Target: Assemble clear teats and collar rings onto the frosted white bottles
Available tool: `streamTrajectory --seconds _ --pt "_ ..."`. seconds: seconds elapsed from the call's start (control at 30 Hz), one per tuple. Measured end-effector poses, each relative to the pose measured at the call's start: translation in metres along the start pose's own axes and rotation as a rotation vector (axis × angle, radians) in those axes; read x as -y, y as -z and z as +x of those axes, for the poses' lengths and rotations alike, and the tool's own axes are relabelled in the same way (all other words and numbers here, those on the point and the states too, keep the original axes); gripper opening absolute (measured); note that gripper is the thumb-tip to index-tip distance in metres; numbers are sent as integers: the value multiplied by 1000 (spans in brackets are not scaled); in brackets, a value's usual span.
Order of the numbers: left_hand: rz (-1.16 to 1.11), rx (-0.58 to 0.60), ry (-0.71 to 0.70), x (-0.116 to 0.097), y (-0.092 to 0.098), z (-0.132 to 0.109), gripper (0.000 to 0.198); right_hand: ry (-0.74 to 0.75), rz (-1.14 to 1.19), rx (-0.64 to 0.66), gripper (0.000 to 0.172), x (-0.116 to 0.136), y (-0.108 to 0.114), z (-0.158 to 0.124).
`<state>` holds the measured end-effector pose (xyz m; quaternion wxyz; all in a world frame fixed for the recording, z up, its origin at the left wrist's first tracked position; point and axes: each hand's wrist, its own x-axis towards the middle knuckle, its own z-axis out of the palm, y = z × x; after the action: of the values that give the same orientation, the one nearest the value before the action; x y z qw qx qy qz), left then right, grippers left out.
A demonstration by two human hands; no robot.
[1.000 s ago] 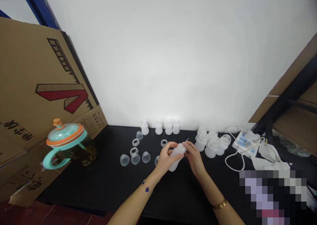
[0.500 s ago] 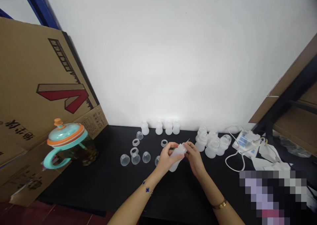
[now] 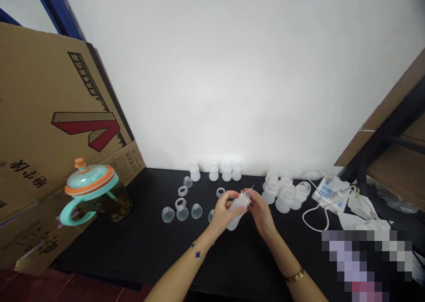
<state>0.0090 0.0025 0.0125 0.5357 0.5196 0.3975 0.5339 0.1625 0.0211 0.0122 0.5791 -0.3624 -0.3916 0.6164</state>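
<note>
My left hand (image 3: 222, 211) is wrapped round a translucent white baby bottle (image 3: 238, 202), tilted so its neck points up to the right. My right hand (image 3: 261, 211) has its fingertips closed at the bottle's mouth, pinching a small, thin clear piece (image 3: 250, 190) whose kind I cannot make out. Just beyond the left hand lies a white collar ring (image 3: 221, 192). A clear dome cap (image 3: 211, 215) is partly hidden behind the left wrist. More clear caps (image 3: 197, 211) and rings (image 3: 180, 203) lie to the left.
Several bottles (image 3: 227, 172) stand along the wall, and several capped ones (image 3: 285, 199) are grouped to the right. A white power strip (image 3: 328, 193) with cables lies farther right. A large teal-lidded jug (image 3: 91, 187) stands at left before a cardboard box (image 3: 36, 94).
The right fingers have shifted slightly at the bottle's mouth, and more of the thin clear piece shows above the rim. The left hand keeps its hold on the bottle.
</note>
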Motion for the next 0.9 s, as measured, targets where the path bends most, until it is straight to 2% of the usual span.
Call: streamTrajectory --seconds 0.13,0.47,0.9 --pt "7 -4 0 0 0 0 44 26 -13 24 30 1 1 -1" --pt "-7 4 -9 0 0 0 46 6 23 -38 26 2 -3 -1" --pt "-6 16 -3 2 0 1 47 3 46 -68 28 -4 0 2"
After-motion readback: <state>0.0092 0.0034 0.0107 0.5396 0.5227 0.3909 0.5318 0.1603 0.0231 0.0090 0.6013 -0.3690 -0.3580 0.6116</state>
